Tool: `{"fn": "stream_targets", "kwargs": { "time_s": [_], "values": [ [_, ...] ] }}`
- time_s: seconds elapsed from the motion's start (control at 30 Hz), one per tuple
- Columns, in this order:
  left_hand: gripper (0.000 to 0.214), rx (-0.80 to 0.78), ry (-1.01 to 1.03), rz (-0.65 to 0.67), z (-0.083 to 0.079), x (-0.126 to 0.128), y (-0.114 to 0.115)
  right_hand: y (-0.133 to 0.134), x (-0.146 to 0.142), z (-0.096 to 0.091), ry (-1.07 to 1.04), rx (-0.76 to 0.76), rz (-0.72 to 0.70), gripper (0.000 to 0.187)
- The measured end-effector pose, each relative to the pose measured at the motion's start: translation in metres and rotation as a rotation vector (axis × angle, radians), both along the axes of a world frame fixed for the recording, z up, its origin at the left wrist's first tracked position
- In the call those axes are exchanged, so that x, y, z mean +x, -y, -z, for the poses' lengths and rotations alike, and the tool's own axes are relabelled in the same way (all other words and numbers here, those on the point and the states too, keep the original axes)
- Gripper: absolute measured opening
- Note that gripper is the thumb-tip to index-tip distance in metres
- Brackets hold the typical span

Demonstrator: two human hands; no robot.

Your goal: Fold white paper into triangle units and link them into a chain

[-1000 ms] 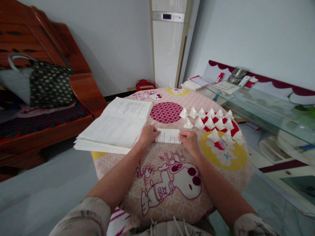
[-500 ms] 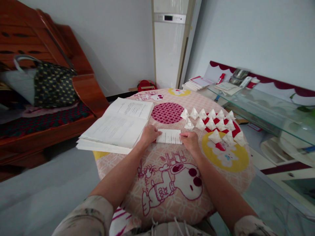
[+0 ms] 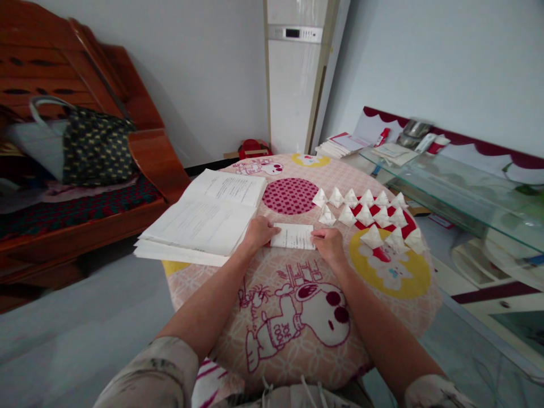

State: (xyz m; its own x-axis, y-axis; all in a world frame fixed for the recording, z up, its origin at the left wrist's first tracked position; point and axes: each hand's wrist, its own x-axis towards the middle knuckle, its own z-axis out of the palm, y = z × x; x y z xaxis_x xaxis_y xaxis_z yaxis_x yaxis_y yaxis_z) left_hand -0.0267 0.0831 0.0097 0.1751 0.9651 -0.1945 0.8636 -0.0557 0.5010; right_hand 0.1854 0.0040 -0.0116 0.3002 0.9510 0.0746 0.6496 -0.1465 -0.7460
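Note:
A small folded sheet of printed paper (image 3: 292,236) lies low over the round table, stretched between both hands. My left hand (image 3: 259,232) pinches its left edge, while my right hand (image 3: 329,242) grips the right edge between thumb and fingers. Left of the paper lies an open book (image 3: 204,209) with printed pages, close beside my left hand. Several white folded paper shapes (image 3: 364,215) with pointed tops stand in rows to the right, beyond my right hand.
A patterned cloth (image 3: 293,314) covers the round table. On the right stands a glass shelf (image 3: 459,181) with papers and small items; at the left, a wooden bench (image 3: 153,153) holds a dark patterned bag (image 3: 97,147). A tall white cabinet unit (image 3: 293,85) stands behind.
The view has shifted very slightly. Both hands keep the same hold on the folded paper, and nothing else has visibly moved.

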Motion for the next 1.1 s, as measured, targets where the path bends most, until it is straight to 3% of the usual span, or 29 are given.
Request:
{"fn": "stream_targets", "kwargs": {
  "time_s": [0.37,0.63,0.7,0.8,0.9,1.1],
  "values": [
    [0.028,0.008,-0.078,0.024,0.002,0.002,-0.002,0.001,-0.006,-0.01,0.055,-0.065,0.025,0.033],
    [0.024,0.264,-0.207,0.024,0.002,0.005,0.009,-0.002,-0.003,-0.004,0.048,-0.036,0.016,0.028],
    [0.023,0.363,-0.165,0.094,0.003,0.006,0.01,-0.003,-0.003,-0.003,0.047,-0.032,0.016,0.028],
    [0.027,0.511,-0.049,0.312,0.008,0.007,0.005,-0.003,-0.003,-0.003,0.056,-0.033,0.017,0.029],
    [0.03,0.508,0.091,0.486,0.017,0.006,-0.003,-0.003,-0.004,-0.004,0.062,-0.042,0.017,0.03],
    [0.04,0.506,0.117,0.575,0.025,0.0,-0.002,-0.003,-0.004,-0.004,0.084,-0.039,0.015,0.028]
  ]
}}
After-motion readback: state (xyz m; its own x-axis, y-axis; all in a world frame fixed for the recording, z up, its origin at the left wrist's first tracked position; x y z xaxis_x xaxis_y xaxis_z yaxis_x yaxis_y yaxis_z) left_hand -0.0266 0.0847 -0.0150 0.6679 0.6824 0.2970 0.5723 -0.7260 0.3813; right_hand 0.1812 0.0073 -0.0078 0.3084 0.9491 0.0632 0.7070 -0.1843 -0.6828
